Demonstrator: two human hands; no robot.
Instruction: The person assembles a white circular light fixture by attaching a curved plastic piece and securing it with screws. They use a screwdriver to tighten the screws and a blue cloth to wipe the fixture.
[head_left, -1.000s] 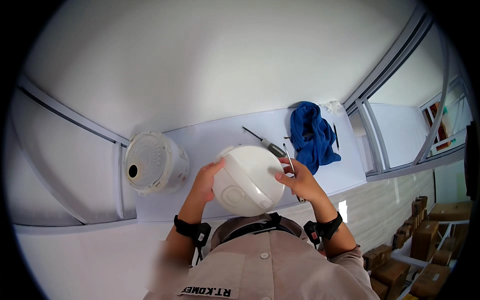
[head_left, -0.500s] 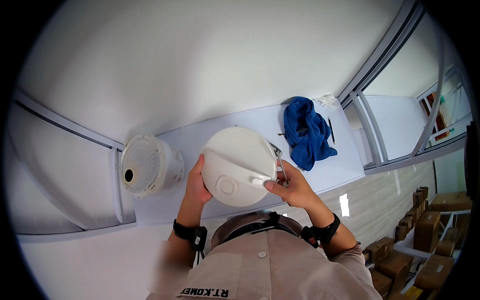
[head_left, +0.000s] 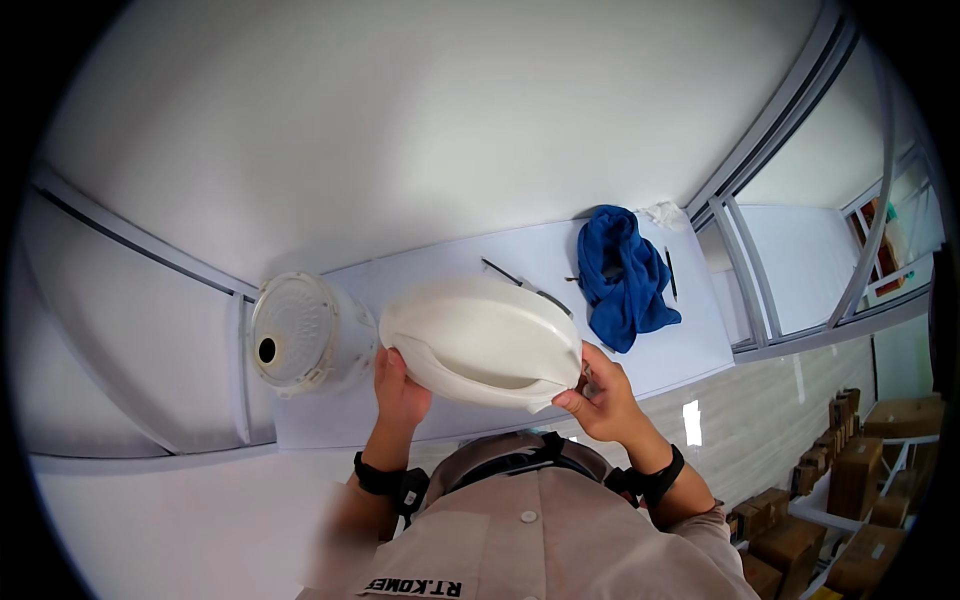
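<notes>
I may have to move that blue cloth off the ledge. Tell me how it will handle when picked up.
The blue cloth lies crumpled in soft folds, so it is probably floppy and will droop from one hand. It looks light for its bulk. Its bunched fabric seems unlikely to slip or roll on the white ledge.

Your single head camera looks steeply down, close over both grips on the white oval plastic shell (head_left: 480, 340), the white desk (head_left: 690, 345) just beyond.
</notes>
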